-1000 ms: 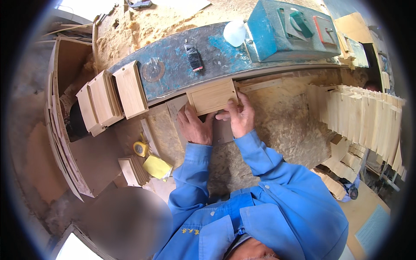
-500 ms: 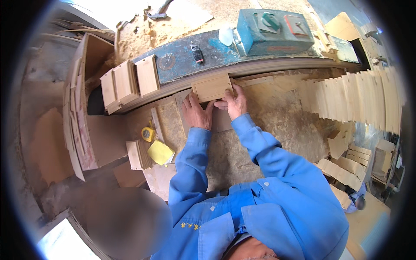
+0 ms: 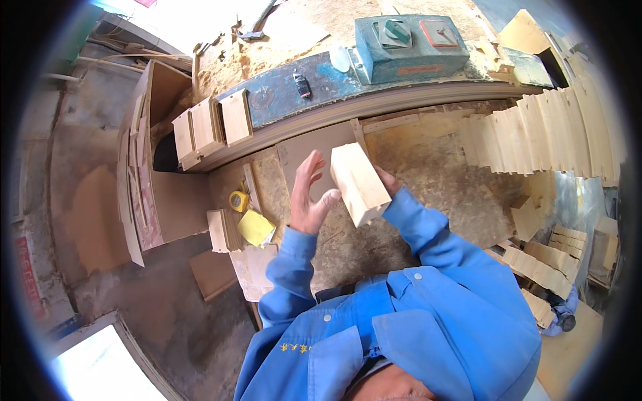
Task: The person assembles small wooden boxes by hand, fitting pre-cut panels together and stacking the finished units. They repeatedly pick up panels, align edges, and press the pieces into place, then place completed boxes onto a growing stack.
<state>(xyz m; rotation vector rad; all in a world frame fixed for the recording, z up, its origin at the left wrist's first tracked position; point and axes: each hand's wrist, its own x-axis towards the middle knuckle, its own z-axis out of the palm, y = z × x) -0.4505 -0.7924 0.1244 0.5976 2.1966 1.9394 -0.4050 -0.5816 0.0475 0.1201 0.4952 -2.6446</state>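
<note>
A pale wooden box (image 3: 360, 182) is tilted up in front of my chest, its long smooth side and one end showing. My right hand (image 3: 388, 180) grips it from the right; most of those fingers are hidden behind the wood. To the left of the box, my left hand (image 3: 309, 197) is open, thumb and fingers spread. Its thumb tip is close to the box's edge; whether they touch I cannot tell. Beneath both hands lies the worn work board (image 3: 428, 194).
Beyond runs a blue machine bed (image 3: 277, 100) with a teal switch box (image 3: 411, 60) and several wooden pieces (image 3: 207, 125). A tape measure (image 3: 238, 200) and yellow pad (image 3: 257, 228) lie left. A long row of boards (image 3: 545, 137) stands right.
The box has come back from the machine's edge toward me and been turned up on its side. My left hand has let go and opened; my right hand keeps its hold.
</note>
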